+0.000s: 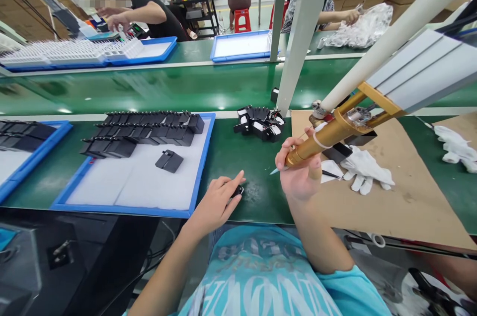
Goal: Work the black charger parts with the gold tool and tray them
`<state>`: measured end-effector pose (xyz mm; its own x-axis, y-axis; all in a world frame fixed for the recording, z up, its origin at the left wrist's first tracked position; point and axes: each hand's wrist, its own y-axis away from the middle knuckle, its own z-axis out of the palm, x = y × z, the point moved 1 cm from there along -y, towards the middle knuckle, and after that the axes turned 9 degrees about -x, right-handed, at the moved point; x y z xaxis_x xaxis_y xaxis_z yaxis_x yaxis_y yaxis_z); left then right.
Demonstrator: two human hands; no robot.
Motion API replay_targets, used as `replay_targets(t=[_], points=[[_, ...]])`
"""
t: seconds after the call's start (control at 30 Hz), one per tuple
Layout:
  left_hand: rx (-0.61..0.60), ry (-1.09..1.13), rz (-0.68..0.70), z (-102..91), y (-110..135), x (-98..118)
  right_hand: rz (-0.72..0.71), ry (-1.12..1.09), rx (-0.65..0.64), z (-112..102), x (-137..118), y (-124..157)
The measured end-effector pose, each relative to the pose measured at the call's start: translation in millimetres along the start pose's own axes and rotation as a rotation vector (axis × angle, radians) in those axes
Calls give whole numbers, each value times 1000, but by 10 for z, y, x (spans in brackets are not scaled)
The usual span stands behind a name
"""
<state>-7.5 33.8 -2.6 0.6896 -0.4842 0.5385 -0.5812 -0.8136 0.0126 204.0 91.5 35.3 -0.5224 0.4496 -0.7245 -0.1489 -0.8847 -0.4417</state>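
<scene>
My right hand [299, 173] is wrapped round the front of a gold-coloured dispensing gun [316, 144] with a pale blue tip [275, 171], which points down and left above the green bench. My left hand [216, 201] rests at the bench edge, its fingers closed about a small black part [237, 190], mostly hidden by them. Just beyond, a pile of black parts with white pieces [261, 122] lies on the bench. On my left, a blue-rimmed tray [203, 162] bears rows of black housings [149, 129] and one separate black housing [169, 161].
A cardboard sheet [402, 206] at right carries white gloves [367, 169] and tweezers [333, 175]. A white slanted post [303, 33] rises behind the bench. Across the green conveyor [179, 90], co-workers sit near a blue tray [242, 46] and white bagged items [359, 28].
</scene>
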Motion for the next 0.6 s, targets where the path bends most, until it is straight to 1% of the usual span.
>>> replay_targets(t=[0.07,0.2,0.23,0.3,0.37,0.43,0.53,0.6], points=[[92,68,-24,60,-14,22,-9,-18,-10,-6,9,3],[342,189,-130,219,-72,91,-31,-66,-44,-18,20,5],[384,199,-146,257,-88,114,-32,-68,-45,-19,20,6],[422,179,-165,324,-117,161,-26,-63,-42,-18,18,8],[412,60,-208,372,-134,202,-17,-60,-36,-16,15,10],[369,-146,-298,396,-138,238,-9,-59,-31,-13,13,12],[237,-419,-414,394,-136,288,0,-55,-26,-13,11,15],[135,-479,-447,378,-139,313,5,-55,-28,-11,12,16]])
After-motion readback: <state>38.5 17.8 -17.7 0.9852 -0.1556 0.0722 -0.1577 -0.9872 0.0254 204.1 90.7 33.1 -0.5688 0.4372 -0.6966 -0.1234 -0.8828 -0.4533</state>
